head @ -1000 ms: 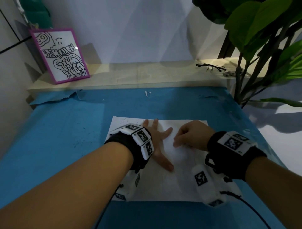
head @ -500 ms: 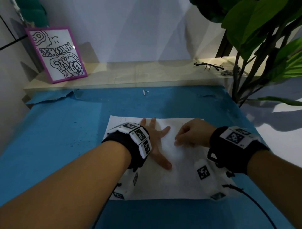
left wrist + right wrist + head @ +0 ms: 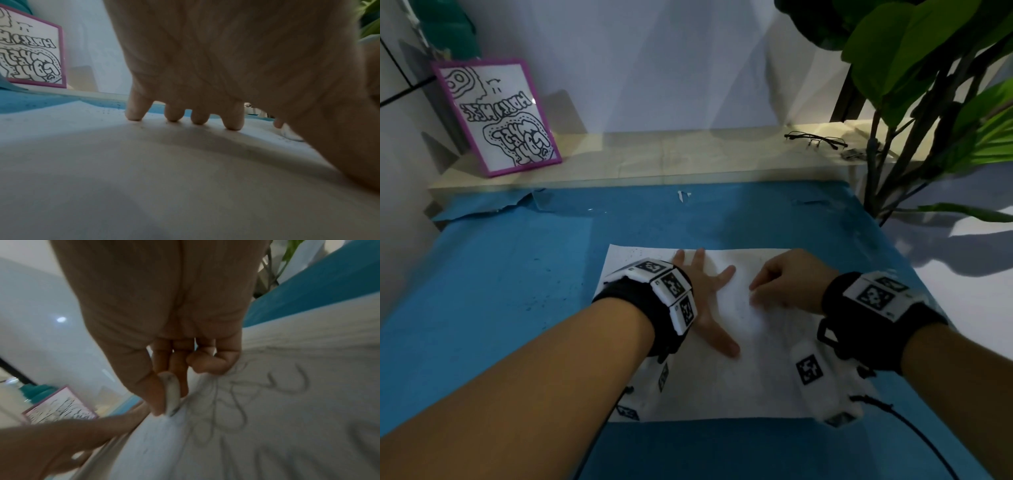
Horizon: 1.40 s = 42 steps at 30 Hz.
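Note:
A white sheet of paper with faint pencil drawing lies on the blue table cover. My left hand presses flat on the sheet, fingers spread; in the left wrist view its fingertips touch the paper. My right hand rests on the sheet to the right of it, fingers curled. In the right wrist view it pinches a small white eraser between thumb and fingers, its tip against the pencil lines on the paper. The eraser also shows in the left wrist view.
A purple-framed drawing leans on the pale ledge at the back left. Black glasses lie on the ledge at the right. A large-leafed plant stands beside the table's right edge.
The left hand stays pressed on the paper. The right hand has shifted only very slightly on the sheet, still holding the eraser.

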{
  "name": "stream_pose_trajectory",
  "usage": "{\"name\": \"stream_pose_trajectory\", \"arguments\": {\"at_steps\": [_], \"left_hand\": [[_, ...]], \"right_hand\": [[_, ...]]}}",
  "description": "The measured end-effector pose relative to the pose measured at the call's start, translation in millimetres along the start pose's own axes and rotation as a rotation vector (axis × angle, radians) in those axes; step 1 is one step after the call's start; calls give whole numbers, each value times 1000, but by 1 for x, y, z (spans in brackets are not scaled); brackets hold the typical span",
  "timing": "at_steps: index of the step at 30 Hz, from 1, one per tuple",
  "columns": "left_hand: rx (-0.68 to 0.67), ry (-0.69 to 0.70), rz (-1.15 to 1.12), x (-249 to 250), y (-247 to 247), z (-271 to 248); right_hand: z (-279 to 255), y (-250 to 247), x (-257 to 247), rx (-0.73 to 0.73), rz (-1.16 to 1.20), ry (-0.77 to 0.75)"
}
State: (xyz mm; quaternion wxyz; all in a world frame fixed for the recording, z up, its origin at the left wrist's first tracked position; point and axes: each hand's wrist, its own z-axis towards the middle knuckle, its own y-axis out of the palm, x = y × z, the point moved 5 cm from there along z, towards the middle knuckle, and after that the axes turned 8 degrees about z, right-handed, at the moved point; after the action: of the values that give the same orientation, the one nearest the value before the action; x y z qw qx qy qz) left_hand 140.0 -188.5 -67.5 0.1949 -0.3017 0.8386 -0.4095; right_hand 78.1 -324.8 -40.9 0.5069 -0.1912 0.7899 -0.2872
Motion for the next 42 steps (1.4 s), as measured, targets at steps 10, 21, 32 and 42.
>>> {"name": "stream_pose_trajectory", "arguments": {"at_steps": [10, 21, 32, 42], "left_hand": [[-1, 1, 11, 0, -1, -1], [19, 0, 27, -1, 2, 4], [27, 7, 34, -2, 3, 3], [2, 10, -1, -1, 0, -2]], "right_hand": [[-2, 4, -2, -63, -113, -57], [-3, 11, -9, -58, -124, -129], [1, 15, -17, 13, -157, -162], [-3, 6, 10, 201, 250, -81]]}}
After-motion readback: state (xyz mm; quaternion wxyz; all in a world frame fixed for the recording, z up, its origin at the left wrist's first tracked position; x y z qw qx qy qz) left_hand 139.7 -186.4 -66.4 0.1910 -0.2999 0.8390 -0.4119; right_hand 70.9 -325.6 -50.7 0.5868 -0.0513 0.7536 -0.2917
